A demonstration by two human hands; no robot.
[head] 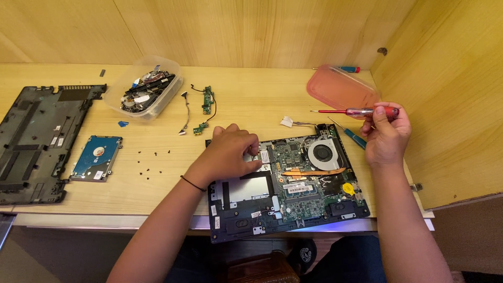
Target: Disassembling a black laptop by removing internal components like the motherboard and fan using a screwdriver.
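From the head view, your left hand [230,154] lies knuckles-up on the upper left part of the opened laptop [285,183], fingers bent and pressing on the board by the small card near the middle; you cannot tell whether they pinch anything. Your right hand [386,135] is raised off to the right of the laptop, grip clenched on a red-handled screwdriver [356,111] whose tip points left, clear of the board.

The laptop sits at the near edge of the counter [251,105]. Its bottom cover [39,141] is already off at far left, the hard drive [97,157] lies out beside it, loose black screws [152,160] are scattered between, and small boards with cables [204,110] lie behind. The fan [324,153], copper heat pipe and main board are still in the chassis, so I judge the teardown roughly midway.
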